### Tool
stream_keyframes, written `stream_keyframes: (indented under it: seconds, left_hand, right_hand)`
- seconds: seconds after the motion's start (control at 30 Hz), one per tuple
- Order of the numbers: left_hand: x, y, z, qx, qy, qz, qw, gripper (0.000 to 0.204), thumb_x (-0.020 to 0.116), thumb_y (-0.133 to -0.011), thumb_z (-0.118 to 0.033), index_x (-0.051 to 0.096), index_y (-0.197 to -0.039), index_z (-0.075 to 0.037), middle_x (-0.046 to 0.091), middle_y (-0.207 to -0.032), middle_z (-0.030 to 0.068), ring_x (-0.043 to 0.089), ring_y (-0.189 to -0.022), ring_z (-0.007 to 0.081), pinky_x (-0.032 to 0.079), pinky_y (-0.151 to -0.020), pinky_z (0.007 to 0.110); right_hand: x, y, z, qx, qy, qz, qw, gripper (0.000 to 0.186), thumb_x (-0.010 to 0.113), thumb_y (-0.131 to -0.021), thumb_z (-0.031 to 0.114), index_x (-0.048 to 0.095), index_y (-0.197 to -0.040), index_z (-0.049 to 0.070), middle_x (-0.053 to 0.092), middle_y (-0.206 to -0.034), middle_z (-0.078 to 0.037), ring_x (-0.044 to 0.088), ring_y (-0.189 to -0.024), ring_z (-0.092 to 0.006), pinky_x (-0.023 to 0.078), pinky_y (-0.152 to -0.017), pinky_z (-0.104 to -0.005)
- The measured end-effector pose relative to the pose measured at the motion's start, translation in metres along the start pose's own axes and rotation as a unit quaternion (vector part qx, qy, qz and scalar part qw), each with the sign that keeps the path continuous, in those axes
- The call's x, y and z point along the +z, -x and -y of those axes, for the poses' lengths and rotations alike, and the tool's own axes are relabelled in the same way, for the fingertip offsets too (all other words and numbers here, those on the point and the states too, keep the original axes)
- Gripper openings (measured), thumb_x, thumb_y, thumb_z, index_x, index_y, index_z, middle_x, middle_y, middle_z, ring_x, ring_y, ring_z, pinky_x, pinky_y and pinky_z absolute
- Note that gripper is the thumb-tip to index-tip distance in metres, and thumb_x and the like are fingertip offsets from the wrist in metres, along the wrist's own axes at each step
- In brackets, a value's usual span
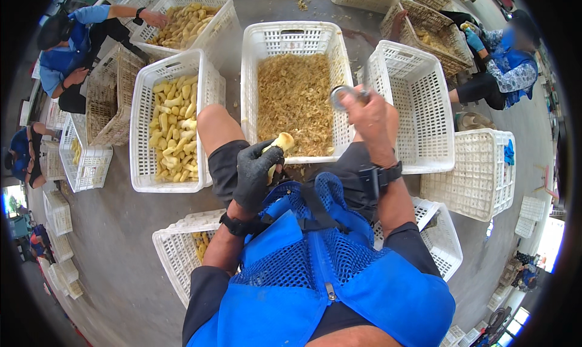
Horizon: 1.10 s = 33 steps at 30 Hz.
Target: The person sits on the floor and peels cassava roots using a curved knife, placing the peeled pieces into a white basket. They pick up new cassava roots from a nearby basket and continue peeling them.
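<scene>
My left hand (pixel 254 172), in a dark glove, grips a pale yellow, peeled-looking vegetable (pixel 284 142) with a rounded, browner top. It sits just over the near left corner of a white basket (pixel 291 26) of brown peelings (pixel 294 98). My bare right hand (pixel 371 124) is closed round a hand tool with a round metal head (pixel 344 97), raised at that basket's right edge. The tool is apart from the vegetable; its exact kind is unclear. To the left, a white basket (pixel 140 104) holds many similar yellow vegetables (pixel 174 128).
A white basket (pixel 424 147) with nothing visible inside stands at my right. Another crate (pixel 470 192) lies beyond it. Partly hidden baskets (pixel 173 241) flank my body. Co-workers sit at the far left (pixel 73 50) and far right (pixel 509 62) beside more baskets.
</scene>
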State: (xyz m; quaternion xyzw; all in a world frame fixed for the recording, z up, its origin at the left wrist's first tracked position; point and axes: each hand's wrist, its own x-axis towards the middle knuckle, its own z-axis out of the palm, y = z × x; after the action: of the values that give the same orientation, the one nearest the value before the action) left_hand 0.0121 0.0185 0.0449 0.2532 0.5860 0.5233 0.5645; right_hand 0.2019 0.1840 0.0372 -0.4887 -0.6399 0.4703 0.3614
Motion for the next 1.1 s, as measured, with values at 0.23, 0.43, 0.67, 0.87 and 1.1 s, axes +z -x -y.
stream_keyframes:
  seconds: [0.23, 0.43, 0.67, 0.87, 1.1]
  left_hand:
    - [0.000, 0.002, 0.008, -0.039, -0.003, -0.023, 0.999, 0.019, 0.055, -0.089, -0.016, 0.064, -0.081, -0.002, 0.052, -0.062, -0.0037, 0.044, -0.051, 0.0029, 0.032, -0.046, 0.020]
    - [-0.019, -0.001, 0.029, -0.021, -0.020, -0.009, 1.000, 0.026, 0.061, -0.086, -0.017, 0.070, -0.098, 0.005, 0.058, -0.062, 0.0000, 0.049, -0.050, 0.0050, 0.035, -0.045, 0.021]
    - [-0.011, -0.001, 0.024, -0.019, -0.032, -0.004, 0.999, 0.026, 0.061, -0.087, -0.016, 0.070, -0.098, 0.005, 0.057, -0.061, -0.0001, 0.047, -0.048, 0.0051, 0.034, -0.043, 0.021]
    - [-0.017, 0.005, 0.025, -0.035, -0.032, -0.001, 0.999, 0.023, 0.057, -0.090, -0.018, 0.070, -0.091, 0.000, 0.053, -0.062, -0.0042, 0.043, -0.050, 0.0022, 0.029, -0.044, 0.019]
    - [-0.012, -0.001, 0.040, 0.051, -0.062, -0.018, 0.997, 0.025, 0.061, -0.089, -0.011, 0.070, -0.108, 0.003, 0.060, -0.066, -0.0019, 0.050, -0.055, 0.0034, 0.036, -0.048, 0.019]
  right_hand:
    - [0.042, 0.031, 0.014, -0.058, -0.006, 0.217, 0.975, 0.024, 0.072, -0.082, 0.022, 0.066, -0.091, 0.001, 0.067, -0.072, -0.011, 0.061, -0.066, -0.0151, 0.049, -0.063, -0.0321]
    - [0.019, -0.006, -0.008, -0.035, 0.045, 0.049, 0.997, 0.018, 0.068, -0.085, 0.018, 0.065, -0.086, 0.000, 0.064, -0.069, -0.012, 0.063, -0.066, -0.0136, 0.049, -0.058, -0.0287]
    - [0.049, 0.029, -0.005, -0.073, 0.014, 0.227, 0.971, 0.025, 0.072, -0.082, 0.026, 0.065, -0.086, 0.002, 0.060, -0.064, -0.013, 0.057, -0.059, -0.0203, 0.046, -0.058, -0.0371]
    - [0.027, 0.006, -0.027, -0.025, -0.005, 0.088, 0.996, 0.022, 0.071, -0.084, 0.020, 0.064, -0.084, -0.001, 0.062, -0.066, -0.009, 0.057, -0.058, -0.0144, 0.047, -0.056, -0.0312]
    - [0.060, 0.038, -0.011, -0.028, 0.005, 0.199, 0.980, 0.032, 0.075, -0.081, 0.028, 0.063, -0.082, -0.002, 0.059, -0.064, -0.013, 0.056, -0.058, -0.0210, 0.045, -0.058, -0.0372]
